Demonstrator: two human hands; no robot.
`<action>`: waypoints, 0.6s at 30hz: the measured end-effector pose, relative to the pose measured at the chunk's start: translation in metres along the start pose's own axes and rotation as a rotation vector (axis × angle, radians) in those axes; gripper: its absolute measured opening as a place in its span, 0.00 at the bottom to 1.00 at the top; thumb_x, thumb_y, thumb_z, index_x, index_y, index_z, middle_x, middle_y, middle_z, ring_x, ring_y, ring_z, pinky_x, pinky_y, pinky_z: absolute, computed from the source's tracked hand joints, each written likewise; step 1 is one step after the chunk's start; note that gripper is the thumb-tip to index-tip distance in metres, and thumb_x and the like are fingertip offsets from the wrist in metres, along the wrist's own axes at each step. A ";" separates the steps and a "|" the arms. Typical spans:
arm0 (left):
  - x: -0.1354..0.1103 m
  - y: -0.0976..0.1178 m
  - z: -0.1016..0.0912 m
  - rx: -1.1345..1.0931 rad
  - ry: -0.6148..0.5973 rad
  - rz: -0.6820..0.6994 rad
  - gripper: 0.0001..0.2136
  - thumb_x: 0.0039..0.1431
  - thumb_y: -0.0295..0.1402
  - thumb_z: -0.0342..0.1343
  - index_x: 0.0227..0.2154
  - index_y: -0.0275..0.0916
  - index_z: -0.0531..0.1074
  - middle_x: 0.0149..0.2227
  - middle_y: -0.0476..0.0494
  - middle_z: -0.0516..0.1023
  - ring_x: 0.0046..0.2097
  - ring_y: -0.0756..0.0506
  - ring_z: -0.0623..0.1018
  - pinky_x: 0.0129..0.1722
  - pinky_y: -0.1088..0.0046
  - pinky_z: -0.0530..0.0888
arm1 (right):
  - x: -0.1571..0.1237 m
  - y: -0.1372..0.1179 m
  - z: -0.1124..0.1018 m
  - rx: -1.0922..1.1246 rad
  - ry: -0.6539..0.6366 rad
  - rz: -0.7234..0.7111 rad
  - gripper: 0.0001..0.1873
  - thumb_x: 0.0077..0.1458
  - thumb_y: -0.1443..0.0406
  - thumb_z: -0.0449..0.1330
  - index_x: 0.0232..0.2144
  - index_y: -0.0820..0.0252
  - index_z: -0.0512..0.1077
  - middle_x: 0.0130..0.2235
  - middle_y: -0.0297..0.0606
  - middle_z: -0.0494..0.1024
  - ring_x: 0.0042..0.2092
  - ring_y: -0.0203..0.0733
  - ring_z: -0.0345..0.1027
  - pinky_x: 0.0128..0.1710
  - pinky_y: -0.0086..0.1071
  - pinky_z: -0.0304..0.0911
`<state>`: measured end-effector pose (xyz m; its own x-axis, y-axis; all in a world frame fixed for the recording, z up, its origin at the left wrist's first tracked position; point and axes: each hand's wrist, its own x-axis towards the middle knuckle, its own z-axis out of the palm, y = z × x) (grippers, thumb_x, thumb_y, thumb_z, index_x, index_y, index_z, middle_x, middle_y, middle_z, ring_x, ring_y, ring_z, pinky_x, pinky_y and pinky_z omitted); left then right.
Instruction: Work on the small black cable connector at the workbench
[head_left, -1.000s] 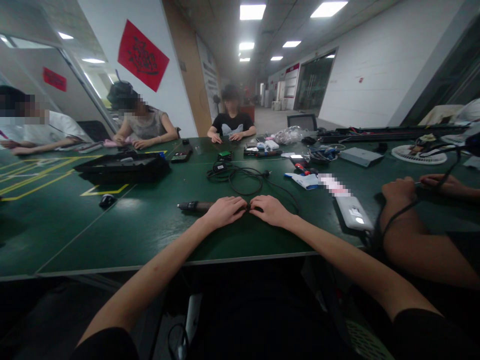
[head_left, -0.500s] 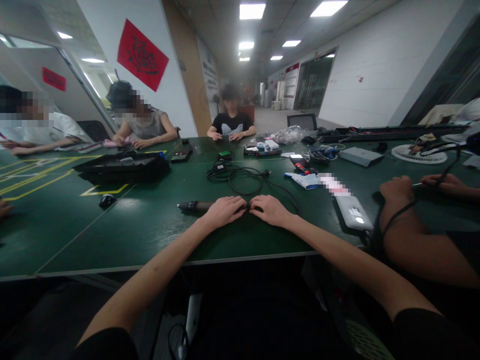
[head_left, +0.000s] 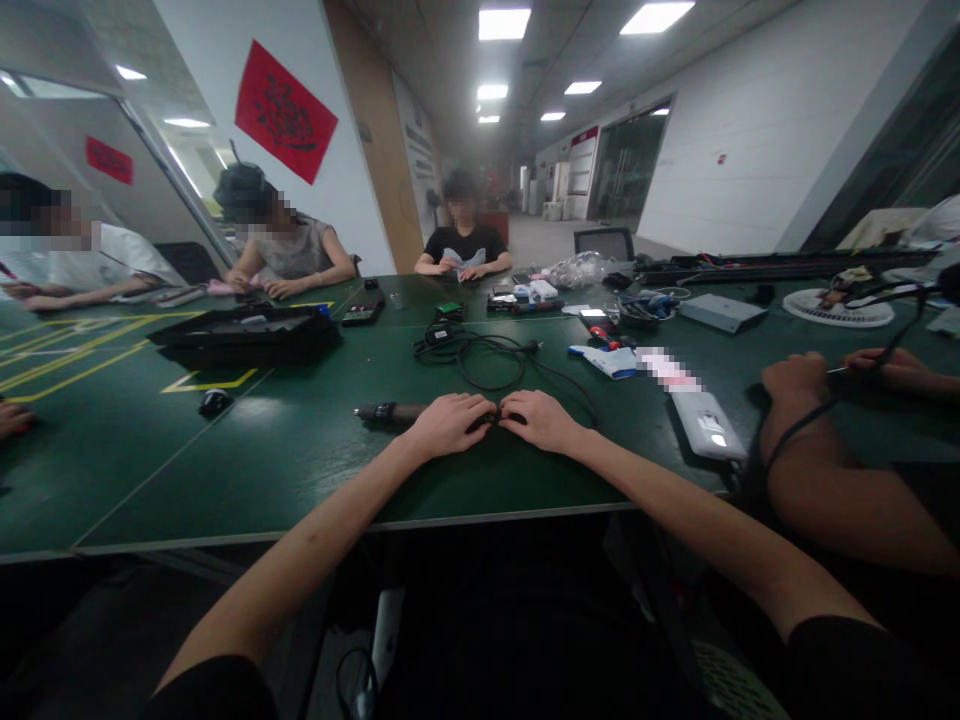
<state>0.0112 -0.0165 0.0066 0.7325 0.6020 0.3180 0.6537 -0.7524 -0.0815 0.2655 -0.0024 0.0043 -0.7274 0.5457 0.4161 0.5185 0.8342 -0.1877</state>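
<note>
From the wearer's head, one camera looks forward and down over a green table (head_left: pixel 225 470), near edge (head_left: pixel 510 516) at 6 o'clock, ceiling lights (head_left: pixel 505 24) at 12.

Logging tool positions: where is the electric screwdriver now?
In the head view, the electric screwdriver lies on the green table left of centre, tip pointing left, its rear under the left hand.

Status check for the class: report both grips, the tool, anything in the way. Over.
Left grip curled over dark cylindrical tool, front end pointing left. Right grip at tool's rear, contact unclear. Black cable looped just beyond, possible snag.
</note>
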 end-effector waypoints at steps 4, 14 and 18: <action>0.000 0.000 0.001 -0.013 -0.012 -0.001 0.08 0.73 0.38 0.49 0.50 0.45 0.70 0.47 0.44 0.79 0.47 0.43 0.80 0.49 0.65 0.73 | 0.000 0.001 0.001 -0.007 0.000 0.007 0.06 0.68 0.63 0.62 0.40 0.58 0.78 0.48 0.41 0.81 0.50 0.46 0.74 0.48 0.37 0.63; -0.001 -0.002 0.002 -0.013 -0.006 0.014 0.09 0.72 0.37 0.50 0.50 0.45 0.70 0.47 0.44 0.79 0.47 0.43 0.80 0.49 0.65 0.74 | 0.000 0.002 0.002 -0.002 0.006 -0.002 0.06 0.68 0.63 0.62 0.40 0.58 0.78 0.48 0.41 0.81 0.50 0.46 0.74 0.49 0.37 0.63; 0.000 -0.002 0.003 -0.024 0.017 -0.007 0.09 0.73 0.40 0.51 0.49 0.44 0.70 0.45 0.44 0.79 0.46 0.43 0.80 0.46 0.66 0.74 | 0.000 0.003 0.004 0.000 0.010 -0.005 0.06 0.67 0.63 0.63 0.39 0.58 0.78 0.48 0.41 0.81 0.50 0.46 0.74 0.49 0.37 0.64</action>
<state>0.0100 -0.0140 0.0041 0.7242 0.6032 0.3342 0.6541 -0.7543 -0.0562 0.2656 0.0004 0.0004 -0.7253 0.5411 0.4257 0.5151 0.8367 -0.1859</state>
